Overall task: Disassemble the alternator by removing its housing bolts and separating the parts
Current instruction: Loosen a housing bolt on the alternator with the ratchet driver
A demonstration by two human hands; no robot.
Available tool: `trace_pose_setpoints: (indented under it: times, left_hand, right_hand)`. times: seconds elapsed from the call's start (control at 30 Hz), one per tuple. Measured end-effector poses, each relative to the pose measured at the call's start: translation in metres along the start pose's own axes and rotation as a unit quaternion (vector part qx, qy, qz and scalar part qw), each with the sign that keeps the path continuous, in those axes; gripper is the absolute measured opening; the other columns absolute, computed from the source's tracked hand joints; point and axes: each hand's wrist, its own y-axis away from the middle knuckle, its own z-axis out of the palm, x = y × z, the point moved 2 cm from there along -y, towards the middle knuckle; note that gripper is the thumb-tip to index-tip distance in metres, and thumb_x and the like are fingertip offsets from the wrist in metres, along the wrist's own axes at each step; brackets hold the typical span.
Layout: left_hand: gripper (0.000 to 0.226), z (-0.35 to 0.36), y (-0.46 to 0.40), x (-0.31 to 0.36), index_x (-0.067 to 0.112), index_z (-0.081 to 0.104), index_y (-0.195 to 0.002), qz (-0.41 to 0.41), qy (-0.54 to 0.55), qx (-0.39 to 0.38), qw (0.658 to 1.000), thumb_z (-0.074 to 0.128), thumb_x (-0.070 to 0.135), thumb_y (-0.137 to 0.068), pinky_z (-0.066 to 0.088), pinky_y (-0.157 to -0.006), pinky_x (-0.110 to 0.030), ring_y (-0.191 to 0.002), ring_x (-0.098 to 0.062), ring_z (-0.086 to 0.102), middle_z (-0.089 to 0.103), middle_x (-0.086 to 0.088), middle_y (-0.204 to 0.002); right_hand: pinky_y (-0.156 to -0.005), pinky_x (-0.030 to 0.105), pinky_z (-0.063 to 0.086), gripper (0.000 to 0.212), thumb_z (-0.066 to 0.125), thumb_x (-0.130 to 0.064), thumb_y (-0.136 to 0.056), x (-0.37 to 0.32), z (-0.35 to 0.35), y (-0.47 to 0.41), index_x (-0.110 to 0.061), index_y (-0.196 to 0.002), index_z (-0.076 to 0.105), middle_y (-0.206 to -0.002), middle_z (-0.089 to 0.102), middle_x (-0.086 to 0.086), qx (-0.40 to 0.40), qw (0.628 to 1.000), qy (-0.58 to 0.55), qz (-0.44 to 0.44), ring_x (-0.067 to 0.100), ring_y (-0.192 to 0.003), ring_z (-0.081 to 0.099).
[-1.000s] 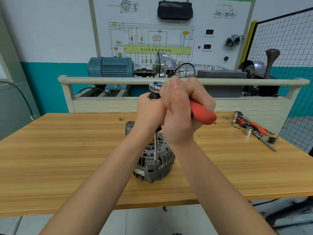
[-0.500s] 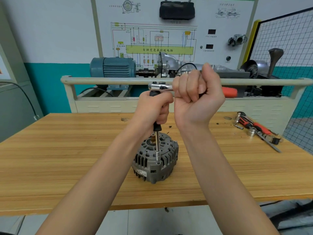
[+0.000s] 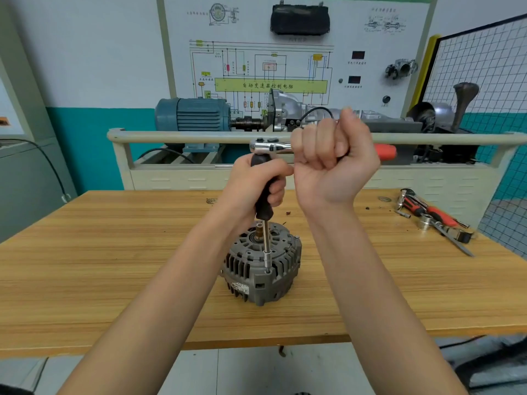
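Then we had the alternator (image 3: 261, 266) standing on the wooden table (image 3: 85, 266), near its front edge and roughly midway across, with its finned grey housing upward and its brass-coloured shaft end showing at the top. Our left hand (image 3: 256, 183) was wrapped round the black grip of the driver (image 3: 263, 205), fingers curled tight about it. That tool stood nearly upright, its steel shaft running down to a socket (image 3: 267, 260) seated on a bolt at the near rim of the housing. Our right hand (image 3: 333, 163) was closed in a fist round the handle of the ratchet (image 3: 271, 146), whose chrome head sat on top of the driver while the red end of the handle stuck out past the fist to the right. The ratchet lay about level. Well apart, at the table's right side, lay red-handled tools (image 3: 433, 218) and a loose socket. Behind the table stood a training bench (image 3: 256, 137) with a blue motor (image 3: 194, 114) and a wiring board (image 3: 271, 67).
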Motion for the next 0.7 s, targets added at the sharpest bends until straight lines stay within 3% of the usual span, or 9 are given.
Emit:
trace_pose_setpoints:
  times: [0.07, 0.17, 0.3, 0.43, 0.53, 0.63, 0.7]
  left_hand:
    - [0.03, 0.0, 0.001, 0.001, 0.018, 0.045, -0.051, -0.016, 0.022, -0.072, 0.997, 0.061, 0.005, -0.073, 0.03, -0.042, -0.02, -0.037, -0.013, 0.031, 0.036, 0.002, -0.043]
    - [0.029, 0.003, 0.001, 0.0, 0.02, 0.044, -0.048, -0.051, 0.031, -0.148, 0.987, 0.064, 0.015, -0.068, 0.029, -0.041, -0.019, -0.034, -0.01, 0.031, 0.035, 0.004, -0.041]
    - [0.034, 0.009, 0.001, -0.007, 0.018, 0.034, -0.045, -0.064, -0.004, -0.09, 0.994, 0.053, 0.012, -0.073, 0.017, -0.037, -0.013, -0.029, -0.008, 0.018, 0.024, 0.006, -0.037]
    - [0.04, 0.012, -0.002, -0.01, 0.018, 0.03, -0.05, -0.036, -0.023, 0.034, 0.999, 0.05, 0.002, -0.08, 0.017, -0.037, -0.014, -0.032, -0.009, 0.015, 0.023, 0.007, -0.039]
    - [0.04, 0.014, -0.003, -0.012, 0.017, 0.029, -0.054, -0.024, -0.045, 0.119, 0.992, 0.049, -0.002, -0.084, 0.017, -0.037, -0.015, -0.034, -0.01, 0.016, 0.025, 0.006, -0.039]
    - [0.031, 0.024, -0.001, -0.012, 0.011, 0.035, -0.061, 0.018, -0.048, 0.139, 0.989, 0.055, 0.014, -0.085, 0.022, -0.044, -0.024, -0.047, -0.013, 0.026, 0.03, -0.002, -0.048]
    - [0.032, 0.028, 0.002, -0.011, 0.012, 0.033, -0.066, 0.034, -0.01, 0.096, 0.995, 0.049, 0.033, -0.083, 0.023, -0.049, -0.017, -0.051, -0.007, 0.03, 0.031, 0.001, -0.047]
  right_hand:
    - [-0.04, 0.022, 0.02, 0.047, 0.042, -0.013, -0.085, -0.002, -0.009, -0.011, -0.016, -0.038, 0.036, -0.031, 0.024, -0.005, 0.059, 0.99, -0.095, 0.088, 0.011, -0.037, 0.008]
    - [-0.04, 0.021, 0.016, 0.046, 0.042, -0.015, -0.083, 0.0, -0.019, -0.018, -0.014, -0.038, 0.034, -0.03, 0.024, -0.002, 0.111, 0.967, -0.174, 0.147, 0.01, -0.039, 0.006]
    - [-0.04, 0.021, 0.017, 0.046, 0.041, -0.013, -0.083, -0.002, -0.02, -0.02, -0.015, -0.038, 0.034, -0.03, 0.023, -0.003, 0.117, 0.957, -0.222, 0.143, 0.011, -0.038, 0.006]
    - [-0.039, 0.023, 0.022, 0.05, 0.039, -0.012, -0.088, -0.008, -0.011, -0.007, -0.018, -0.038, 0.035, -0.032, 0.024, -0.005, 0.072, 0.989, -0.118, 0.06, 0.012, -0.039, 0.009]
    - [-0.044, 0.025, 0.021, 0.046, 0.042, -0.006, -0.088, -0.006, 0.004, 0.007, -0.019, -0.043, 0.039, -0.036, 0.028, -0.007, -0.005, 0.998, 0.017, -0.055, 0.008, -0.036, 0.018]
    - [-0.05, 0.026, 0.024, 0.034, 0.052, -0.008, -0.08, 0.002, 0.016, 0.025, -0.025, -0.052, 0.047, -0.045, 0.035, -0.01, -0.057, 0.957, 0.198, -0.203, 0.007, -0.04, 0.03]
    - [-0.051, 0.025, 0.027, 0.029, 0.051, -0.011, -0.081, 0.007, 0.021, 0.032, -0.025, -0.056, 0.047, -0.05, 0.039, -0.012, -0.079, 0.931, 0.265, -0.239, 0.008, -0.042, 0.033]
